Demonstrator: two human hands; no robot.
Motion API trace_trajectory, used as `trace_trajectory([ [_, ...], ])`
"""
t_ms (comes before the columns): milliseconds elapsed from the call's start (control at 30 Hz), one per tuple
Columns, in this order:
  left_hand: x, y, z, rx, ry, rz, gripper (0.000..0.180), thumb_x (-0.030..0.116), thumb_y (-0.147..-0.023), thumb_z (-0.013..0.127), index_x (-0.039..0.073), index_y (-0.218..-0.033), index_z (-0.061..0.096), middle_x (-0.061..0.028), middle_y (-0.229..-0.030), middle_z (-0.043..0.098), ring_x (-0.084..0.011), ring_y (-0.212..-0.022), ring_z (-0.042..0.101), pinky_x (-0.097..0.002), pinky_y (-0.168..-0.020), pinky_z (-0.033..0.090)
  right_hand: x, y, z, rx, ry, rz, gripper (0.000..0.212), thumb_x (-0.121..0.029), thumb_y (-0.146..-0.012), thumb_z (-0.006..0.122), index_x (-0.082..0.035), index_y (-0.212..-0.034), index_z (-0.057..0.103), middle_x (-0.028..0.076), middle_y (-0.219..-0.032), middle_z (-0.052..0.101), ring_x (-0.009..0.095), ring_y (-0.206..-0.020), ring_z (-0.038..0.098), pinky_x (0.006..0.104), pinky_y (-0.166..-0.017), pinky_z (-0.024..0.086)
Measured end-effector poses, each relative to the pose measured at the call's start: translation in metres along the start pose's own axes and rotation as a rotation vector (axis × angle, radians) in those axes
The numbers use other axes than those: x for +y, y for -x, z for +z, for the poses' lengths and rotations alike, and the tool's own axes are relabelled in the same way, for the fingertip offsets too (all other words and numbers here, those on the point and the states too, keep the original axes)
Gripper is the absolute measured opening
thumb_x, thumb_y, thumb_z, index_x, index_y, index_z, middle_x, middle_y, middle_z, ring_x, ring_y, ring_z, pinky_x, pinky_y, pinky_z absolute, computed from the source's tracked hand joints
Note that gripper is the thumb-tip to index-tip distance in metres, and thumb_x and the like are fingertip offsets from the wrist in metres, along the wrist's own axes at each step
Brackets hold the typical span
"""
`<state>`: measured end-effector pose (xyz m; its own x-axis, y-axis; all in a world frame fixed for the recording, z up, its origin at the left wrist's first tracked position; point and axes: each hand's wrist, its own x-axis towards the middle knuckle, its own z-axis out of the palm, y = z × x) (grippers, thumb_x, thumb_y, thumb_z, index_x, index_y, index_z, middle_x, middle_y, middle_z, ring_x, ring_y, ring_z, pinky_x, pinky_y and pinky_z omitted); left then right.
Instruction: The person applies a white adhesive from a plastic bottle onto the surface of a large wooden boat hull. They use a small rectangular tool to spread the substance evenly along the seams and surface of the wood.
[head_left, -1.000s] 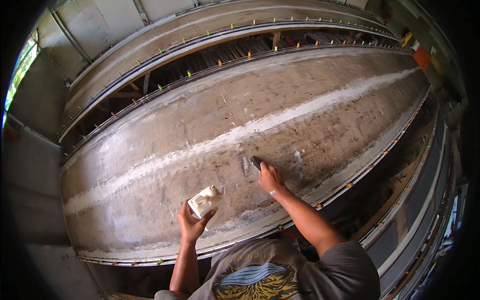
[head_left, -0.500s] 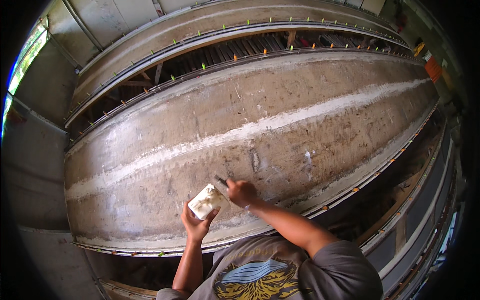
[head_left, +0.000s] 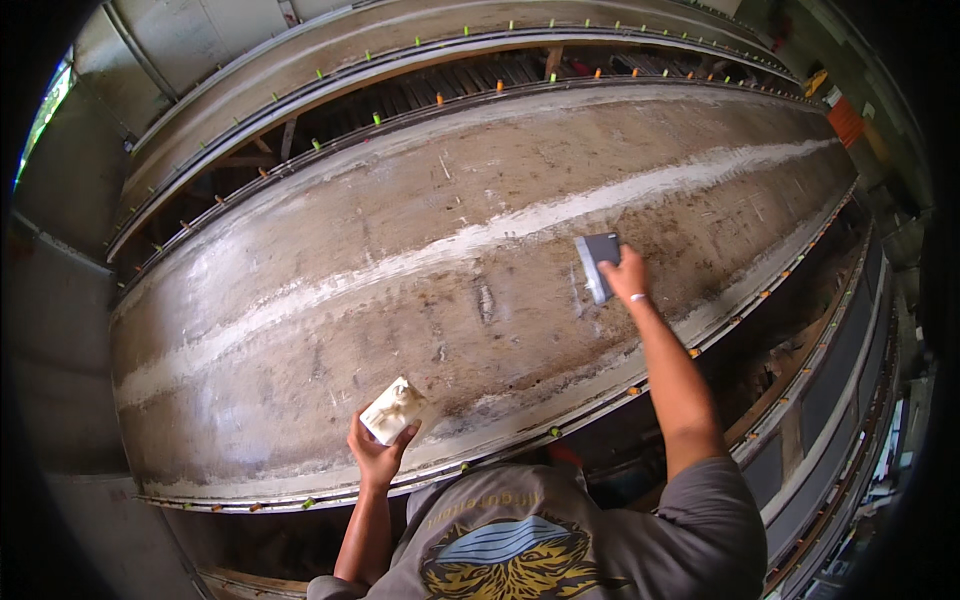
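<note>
A dark flat spreader (head_left: 598,262), right of centre in the frame, is pressing against the overturned boat hull (head_left: 400,300) just below its white keel stripe (head_left: 470,240), the right hand (head_left: 628,278) gripping it. Lower left of centre, the left hand (head_left: 375,455) is clasping a pale putty-smeared block (head_left: 394,410) near the hull's edge

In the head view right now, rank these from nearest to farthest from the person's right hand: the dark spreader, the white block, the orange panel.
1. Dark spreader: in the right hand.
2. White block: lower left, in the left hand.
3. Orange panel: far upper right.
</note>
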<state>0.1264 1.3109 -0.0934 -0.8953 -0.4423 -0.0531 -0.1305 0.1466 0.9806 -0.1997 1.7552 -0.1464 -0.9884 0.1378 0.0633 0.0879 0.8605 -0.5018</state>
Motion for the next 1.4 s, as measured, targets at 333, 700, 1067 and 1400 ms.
trace_trajectory([
  [333, 0.029, 0.005, 0.021, 0.01, -0.048, 0.017, 0.063, 0.012, -0.071, 0.097, -0.005, -0.118, 0.059, -0.0125, -0.105, 0.073, -0.018, -0.098, 0.069, -0.0331, -0.089, 0.055, 0.118, -0.034, -0.003, 0.019, -0.299, 0.142, 0.019, -0.008, -0.077, 0.083, 0.001, -0.091, 0.073, 0.016, -0.086, 0.077, 0.024, -0.076, 0.074, 0.0366, -0.067, 0.058],
  [700, 0.077, 0.022, 0.127, 0.059, -0.037, -0.032, 0.062, 0.012, -0.069, 0.097, -0.004, -0.116, 0.059, -0.0119, -0.105, 0.073, -0.0178, -0.097, 0.07, -0.0336, -0.089, 0.056, 0.028, -0.083, 0.083, -0.29, -0.185, -0.023, 0.032, -0.023, -0.073, 0.087, -0.002, -0.092, 0.074, 0.019, -0.09, 0.076, 0.028, -0.079, 0.073, 0.0415, -0.071, 0.059],
  [1067, 0.087, 0.033, 0.195, 0.094, -0.077, -0.047, 0.06, 0.01, -0.07, 0.094, -0.001, -0.115, 0.057, -0.0109, -0.108, 0.071, -0.0189, -0.099, 0.07, -0.0342, -0.088, 0.056, 0.041, -0.057, 0.063, -0.556, -0.264, -0.285, 0.042, -0.028, -0.071, 0.085, 0.0, -0.099, 0.071, 0.02, -0.097, 0.075, 0.03, -0.088, 0.074, 0.0417, -0.08, 0.06],
  [1400, 0.076, 0.048, 0.224, 0.148, -0.058, -0.105, 0.058, 0.011, -0.071, 0.094, 0.0, -0.116, 0.059, -0.0098, -0.108, 0.071, -0.0174, -0.099, 0.069, -0.0338, -0.088, 0.055, 0.058, -0.091, -0.011, -0.32, 0.257, -0.473, 0.028, -0.021, -0.102, 0.054, -0.016, -0.129, 0.062, 0.02, -0.083, 0.072, 0.038, -0.078, 0.073, 0.054, -0.064, 0.055],
])
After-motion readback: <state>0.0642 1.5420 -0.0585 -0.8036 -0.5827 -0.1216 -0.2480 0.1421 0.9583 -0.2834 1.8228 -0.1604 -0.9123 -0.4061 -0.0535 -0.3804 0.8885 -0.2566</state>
